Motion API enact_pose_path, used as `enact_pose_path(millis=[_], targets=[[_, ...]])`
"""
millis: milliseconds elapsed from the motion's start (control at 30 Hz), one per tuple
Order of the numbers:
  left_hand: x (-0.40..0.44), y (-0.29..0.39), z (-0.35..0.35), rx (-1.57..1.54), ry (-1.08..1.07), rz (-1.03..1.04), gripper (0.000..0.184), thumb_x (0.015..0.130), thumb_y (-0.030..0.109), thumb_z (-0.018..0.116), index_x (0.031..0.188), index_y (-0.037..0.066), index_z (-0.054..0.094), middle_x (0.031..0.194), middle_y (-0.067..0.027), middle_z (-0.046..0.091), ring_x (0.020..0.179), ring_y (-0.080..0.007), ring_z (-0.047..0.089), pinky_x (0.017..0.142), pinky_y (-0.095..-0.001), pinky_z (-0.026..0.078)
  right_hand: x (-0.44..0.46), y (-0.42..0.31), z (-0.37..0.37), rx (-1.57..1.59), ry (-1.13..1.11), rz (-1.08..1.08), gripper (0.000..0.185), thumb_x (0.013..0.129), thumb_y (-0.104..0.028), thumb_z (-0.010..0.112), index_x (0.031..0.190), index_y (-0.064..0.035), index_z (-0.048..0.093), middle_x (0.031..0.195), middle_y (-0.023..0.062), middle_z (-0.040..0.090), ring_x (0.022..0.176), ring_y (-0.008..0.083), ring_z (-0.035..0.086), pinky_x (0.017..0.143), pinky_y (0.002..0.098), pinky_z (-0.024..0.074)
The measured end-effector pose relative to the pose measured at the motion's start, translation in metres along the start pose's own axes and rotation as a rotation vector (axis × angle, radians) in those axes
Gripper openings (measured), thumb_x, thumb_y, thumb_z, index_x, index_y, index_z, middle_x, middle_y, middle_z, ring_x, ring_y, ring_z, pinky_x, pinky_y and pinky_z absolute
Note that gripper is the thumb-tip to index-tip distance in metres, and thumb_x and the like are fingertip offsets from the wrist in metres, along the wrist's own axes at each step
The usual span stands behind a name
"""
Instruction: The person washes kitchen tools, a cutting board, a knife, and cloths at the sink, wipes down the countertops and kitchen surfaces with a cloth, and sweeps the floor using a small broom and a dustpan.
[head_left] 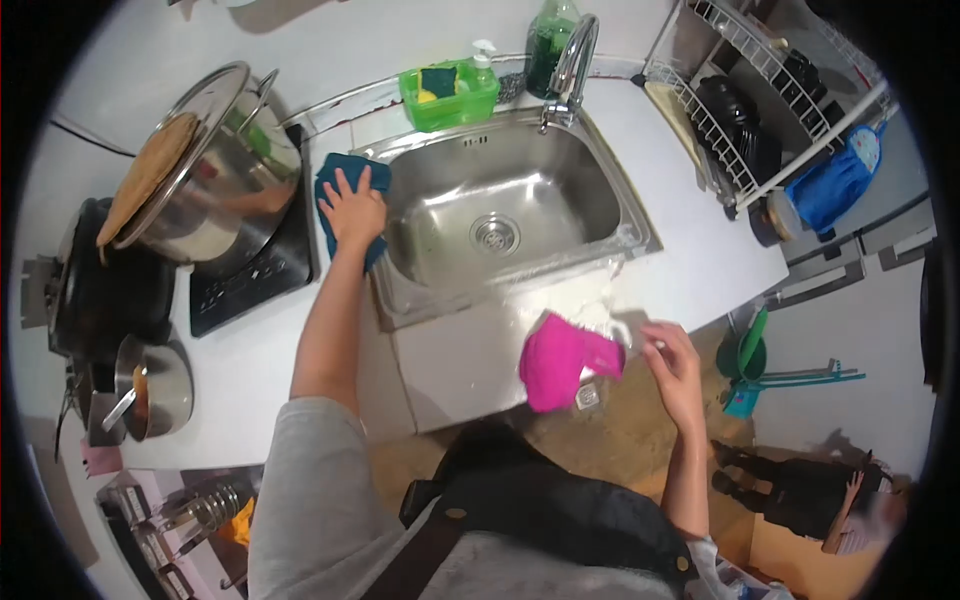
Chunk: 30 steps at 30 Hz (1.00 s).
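My left hand (pixel 355 207) lies flat with fingers spread on a dark teal cloth (pixel 330 215), at the left rim of the steel sink (pixel 420 240). The cloth is on the white counter, and part of it is under my palm. A bright pink cloth (pixel 555 360) lies crumpled at the counter's front edge. To its right is my right hand (pixel 672 365), apart from the cloth, its fingers loosely bent and apart with nothing visible in them. The counter between sink and pink cloth looks wet.
A chrome faucet (pixel 575 70) stands behind the sink, beside a green soap bottle (pixel 548 55) and a green caddy (pixel 450 105). At left, a large steel pot (pixel 225 185) sits on a black cooktop (pixel 250 290). A dish rack (pixel 740 180) is at right. Another person (pixel 800 495) stands farther off.
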<state>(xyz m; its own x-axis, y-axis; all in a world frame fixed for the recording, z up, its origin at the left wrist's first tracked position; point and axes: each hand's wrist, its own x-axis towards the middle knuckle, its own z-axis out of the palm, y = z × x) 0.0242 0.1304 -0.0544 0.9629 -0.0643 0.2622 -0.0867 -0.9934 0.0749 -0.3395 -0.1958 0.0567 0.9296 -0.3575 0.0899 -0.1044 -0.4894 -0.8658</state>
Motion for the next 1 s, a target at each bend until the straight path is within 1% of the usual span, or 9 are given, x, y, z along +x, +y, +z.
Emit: enact_pose_path(millis=[100, 200, 333, 433, 500, 600, 667, 933, 1000], targets=[[0.067, -0.007, 0.027, -0.029, 0.058, -0.082, 0.052, 0.088, 0.039, 0.031, 0.137, 0.025, 0.029, 0.142, -0.0200, 0.021, 0.128, -0.0461, 0.019, 0.102, -0.0578, 0.015, -0.008, 0.027, -0.033, -0.051, 0.110, 0.140, 0.018, 0.085, -0.008, 0.054, 0.100, 0.0001, 0.060, 0.098, 0.0073, 0.053, 0.088, 0.0160, 0.054, 0.077, 0.0254, 0.0434], [0.123, -0.006, 0.036, -0.062, -0.015, -0.246, 0.059, 0.088, 0.054, 0.021, 0.138, 0.023, 0.027, 0.143, -0.0202, 0.018, 0.130, -0.0451, 0.015, 0.105, -0.0547, 0.008, -0.023, 0.061, -0.051, -0.050, 0.178, 0.349, 0.018, 0.086, -0.011, 0.053, 0.099, -0.0003, 0.060, 0.096, 0.0061, 0.053, 0.087, 0.0141, 0.052, 0.078, 0.0245, 0.0416], [0.158, 0.028, 0.067, -0.029, 0.092, -0.334, 0.062, 0.089, 0.054, 0.018, 0.137, 0.017, 0.031, 0.141, -0.0261, 0.016, 0.130, -0.0457, 0.015, 0.105, -0.0517, 0.008, -0.023, 0.073, -0.043, 0.168, 0.266, 0.511, 0.018, 0.087, -0.010, 0.052, 0.099, -0.0001, 0.061, 0.093, 0.0046, 0.054, 0.083, 0.0124, 0.052, 0.075, 0.0233, 0.0408], [0.150, 0.060, 0.069, -0.109, 0.126, -0.076, 0.054, 0.090, 0.043, 0.023, 0.135, 0.015, 0.035, 0.141, -0.0210, 0.023, 0.128, -0.0434, 0.023, 0.104, -0.0507, 0.015, 0.011, 0.067, -0.035, -0.063, 0.137, 0.409, 0.017, 0.087, -0.008, 0.051, 0.099, -0.0007, 0.060, 0.095, 0.0050, 0.054, 0.082, 0.0117, 0.052, 0.074, 0.0238, 0.0416], [0.146, 0.045, 0.064, -0.034, 0.132, 0.060, 0.050, 0.090, 0.035, 0.027, 0.133, 0.014, 0.037, 0.139, -0.0165, 0.030, 0.125, -0.0394, 0.032, 0.101, -0.0502, 0.024, 0.030, 0.061, -0.029, -0.170, 0.064, 0.325, 0.017, 0.087, -0.007, 0.051, 0.100, -0.0007, 0.060, 0.096, 0.0054, 0.055, 0.083, 0.0117, 0.052, 0.073, 0.0239, 0.0422], [0.151, -0.004, 0.082, -0.004, 0.134, 0.346, 0.049, 0.089, 0.032, 0.028, 0.133, 0.014, 0.038, 0.137, -0.0162, 0.034, 0.123, -0.0371, 0.035, 0.099, -0.0481, 0.029, 0.043, 0.053, -0.024, -0.187, 0.077, 0.256, 0.017, 0.087, -0.006, 0.051, 0.099, -0.0005, 0.060, 0.097, 0.0060, 0.055, 0.083, 0.0121, 0.052, 0.071, 0.0239, 0.0430], [0.111, -0.008, 0.053, -0.018, 0.137, 0.327, 0.048, 0.088, 0.030, 0.030, 0.132, 0.013, 0.038, 0.135, -0.0158, 0.037, 0.122, -0.0358, 0.036, 0.099, -0.0459, 0.031, 0.037, 0.065, -0.033, -0.121, 0.133, 0.265, 0.017, 0.087, -0.005, 0.050, 0.099, 0.0001, 0.060, 0.097, 0.0063, 0.055, 0.083, 0.0124, 0.052, 0.069, 0.0239, 0.0434], [-0.129, -0.005, -0.074, -0.228, -0.068, 0.312, 0.041, 0.089, 0.019, 0.036, 0.128, 0.012, 0.042, 0.137, -0.0106, 0.034, 0.127, -0.0330, 0.028, 0.104, -0.0444, 0.022, 0.037, 0.112, -0.071, -0.059, 0.108, 0.123, 0.018, 0.086, -0.003, 0.048, 0.099, 0.0003, 0.060, 0.095, 0.0063, 0.055, 0.081, 0.0128, 0.052, 0.070, 0.0233, 0.0438], [-0.183, 0.007, -0.095, -0.248, -0.121, 0.342, 0.039, 0.086, 0.015, 0.040, 0.124, 0.010, 0.047, 0.131, -0.0125, 0.041, 0.124, -0.0334, 0.033, 0.103, -0.0442, 0.024, 0.040, 0.107, -0.081, -0.078, 0.063, 0.069, 0.018, 0.086, -0.002, 0.049, 0.100, -0.0003, 0.060, 0.095, 0.0076, 0.055, 0.082, 0.0144, 0.053, 0.070, 0.0247, 0.0440]])
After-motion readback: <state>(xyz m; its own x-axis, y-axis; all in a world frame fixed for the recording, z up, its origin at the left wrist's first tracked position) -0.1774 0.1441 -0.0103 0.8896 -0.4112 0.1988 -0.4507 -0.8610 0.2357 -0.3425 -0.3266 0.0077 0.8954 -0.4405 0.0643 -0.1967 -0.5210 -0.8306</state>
